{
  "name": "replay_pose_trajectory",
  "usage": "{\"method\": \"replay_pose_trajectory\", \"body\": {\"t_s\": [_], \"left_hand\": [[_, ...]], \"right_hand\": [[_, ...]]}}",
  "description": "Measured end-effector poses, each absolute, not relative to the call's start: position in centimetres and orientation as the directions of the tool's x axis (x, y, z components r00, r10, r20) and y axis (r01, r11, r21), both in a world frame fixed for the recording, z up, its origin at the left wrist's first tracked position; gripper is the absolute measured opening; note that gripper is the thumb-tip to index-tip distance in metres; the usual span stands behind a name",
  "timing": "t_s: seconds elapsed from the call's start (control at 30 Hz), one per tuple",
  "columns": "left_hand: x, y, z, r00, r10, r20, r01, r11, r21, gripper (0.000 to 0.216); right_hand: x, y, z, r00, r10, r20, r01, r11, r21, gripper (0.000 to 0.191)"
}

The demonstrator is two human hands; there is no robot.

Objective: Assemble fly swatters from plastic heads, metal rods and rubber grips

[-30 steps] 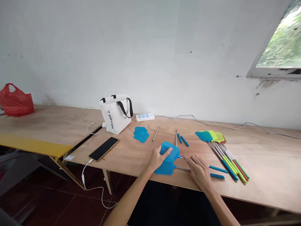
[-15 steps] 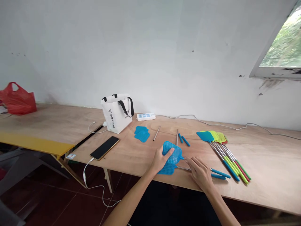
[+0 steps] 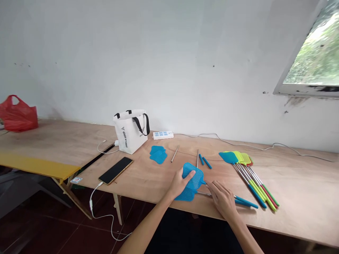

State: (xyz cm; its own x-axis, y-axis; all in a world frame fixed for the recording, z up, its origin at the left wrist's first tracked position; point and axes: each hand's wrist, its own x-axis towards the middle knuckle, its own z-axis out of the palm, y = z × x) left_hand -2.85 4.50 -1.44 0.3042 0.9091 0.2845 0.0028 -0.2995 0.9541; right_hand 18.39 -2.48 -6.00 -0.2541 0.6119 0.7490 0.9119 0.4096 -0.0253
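Blue mesh fills your left grip (image 3: 179, 183), thumb laid across the top of a fly swatter head (image 3: 197, 179) near the front edge of the worktop (image 3: 299, 187). Your right grip (image 3: 222, 197) is closed, its fingertips pinching the slim metal shaft right beside the head's neck. Little has shifted in the past second: both grips keep their places, while the two blue handles (image 3: 246, 202) showing past your right wrist, apart a moment ago, now almost overlap. That suggests the held swatter has swung slightly, with your effort centred on the joint between head and shaft; whether the joint is fully seated cannot be told. A second blue swatter head (image 3: 186, 194) lies partly beneath the first, its shaft running under your right grip. Beyond your hands, two loose blue heads (image 3: 158, 155), a bare metal rod (image 3: 175, 153), another rod (image 3: 197, 157) and two short blue sleeves (image 3: 207, 162) remain where they were, seemingly untouched by this step. To your right, a fan of swatters (image 3: 257, 190) in blue, yellow-green, red and green lies in order.
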Motion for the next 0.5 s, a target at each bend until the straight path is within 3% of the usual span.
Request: {"method": "replay_pose_trajectory", "body": {"t_s": [0.1, 0.3, 0.5], "left_hand": [[-3.9, 5.6, -1.0, 0.304, 0.903, 0.303, 0.038, -0.329, 0.944, 0.040], [-7.1, 8.5, -0.6, 0.120, 0.913, 0.391, 0.145, -0.405, 0.903, 0.038], [-8.6, 9.8, -2.3, 0.160, 0.943, 0.291, 0.391, -0.331, 0.859, 0.043]], "right_hand": [[18.0, -2.3, -5.7, -0.265, 0.646, 0.716, 0.920, 0.392, -0.013, 0.029], [18.3, -1.8, -6.1, -0.247, 0.689, 0.682, 0.945, 0.328, 0.011, 0.033], [18.9, -1.5, -6.8, -0.193, 0.719, 0.668, 0.973, 0.228, 0.037, 0.031]]}}
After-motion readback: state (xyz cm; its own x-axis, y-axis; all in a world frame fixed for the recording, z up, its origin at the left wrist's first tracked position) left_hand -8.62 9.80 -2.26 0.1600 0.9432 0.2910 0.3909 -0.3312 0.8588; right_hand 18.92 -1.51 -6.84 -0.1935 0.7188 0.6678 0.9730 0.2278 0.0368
